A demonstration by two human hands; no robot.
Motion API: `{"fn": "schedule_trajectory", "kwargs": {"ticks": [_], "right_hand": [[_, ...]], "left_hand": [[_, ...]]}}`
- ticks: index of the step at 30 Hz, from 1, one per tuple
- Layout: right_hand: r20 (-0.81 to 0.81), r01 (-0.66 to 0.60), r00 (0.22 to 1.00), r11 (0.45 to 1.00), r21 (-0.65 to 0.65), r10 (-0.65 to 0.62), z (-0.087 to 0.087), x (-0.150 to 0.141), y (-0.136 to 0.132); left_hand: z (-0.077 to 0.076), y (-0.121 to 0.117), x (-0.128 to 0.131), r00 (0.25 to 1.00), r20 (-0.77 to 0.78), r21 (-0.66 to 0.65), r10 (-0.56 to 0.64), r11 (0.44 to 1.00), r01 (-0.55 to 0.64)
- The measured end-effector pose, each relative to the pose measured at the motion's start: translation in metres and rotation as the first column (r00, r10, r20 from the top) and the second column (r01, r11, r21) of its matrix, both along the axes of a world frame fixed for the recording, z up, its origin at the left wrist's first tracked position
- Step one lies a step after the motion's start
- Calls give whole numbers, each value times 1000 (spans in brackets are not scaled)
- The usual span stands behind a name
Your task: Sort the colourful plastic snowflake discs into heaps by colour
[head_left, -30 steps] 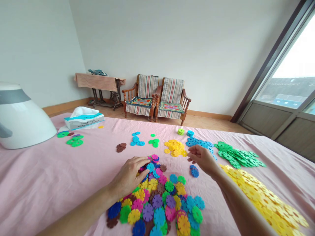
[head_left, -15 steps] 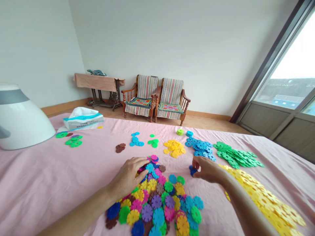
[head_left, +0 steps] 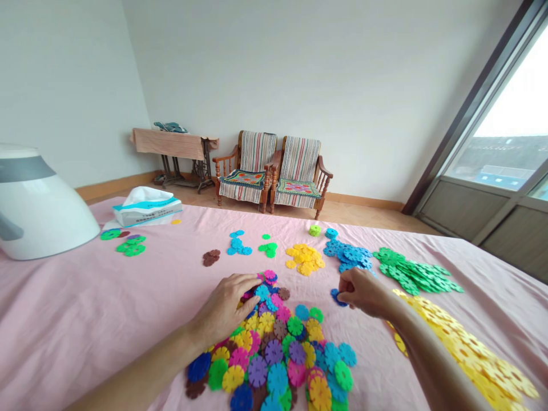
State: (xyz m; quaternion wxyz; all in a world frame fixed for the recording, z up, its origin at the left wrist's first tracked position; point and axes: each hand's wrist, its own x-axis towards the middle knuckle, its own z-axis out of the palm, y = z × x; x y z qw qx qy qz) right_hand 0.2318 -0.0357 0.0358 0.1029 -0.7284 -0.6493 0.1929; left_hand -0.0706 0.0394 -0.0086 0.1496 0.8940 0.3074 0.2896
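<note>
My left hand (head_left: 233, 302) rests with fingers stretched out and apart on the upper left of a heap of mixed flower-shaped plastic discs (head_left: 273, 351). The heap holds pink, purple, yellow, green, blue and brown pieces. My right hand (head_left: 362, 291) is over on the right of the heap, its fingers curled and pinched together. Right beside its thumb lie dark blue discs (head_left: 336, 296), partly covered by the hand. Whatever sits between the right fingertips is hidden.
Beyond the hands lie groups of yellow discs (head_left: 306, 258), blue discs (head_left: 351, 255), green discs (head_left: 411, 268), brown discs (head_left: 211, 257) and large yellow discs (head_left: 466, 348). A tissue pack (head_left: 148, 206) and a white kettle-like vessel (head_left: 43, 211) stand left on the pink cloth (head_left: 141, 302).
My right hand has come down from beside the yellow group to the dark blue discs and its fingers have closed there. My left hand has stayed on the heap.
</note>
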Motion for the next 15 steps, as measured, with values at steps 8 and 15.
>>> {"fn": "schedule_trajectory", "kwargs": {"ticks": [8,15], "right_hand": [[81,31,996,999,37,-34,-4,1,-1],[140,42,989,999,7,-42,-5,-1,0]], "left_hand": [[-1,0,0,1000,-14,3,5,1000,-5],[2,-1,0,1000,-5,-2,-9,1000,9]]}}
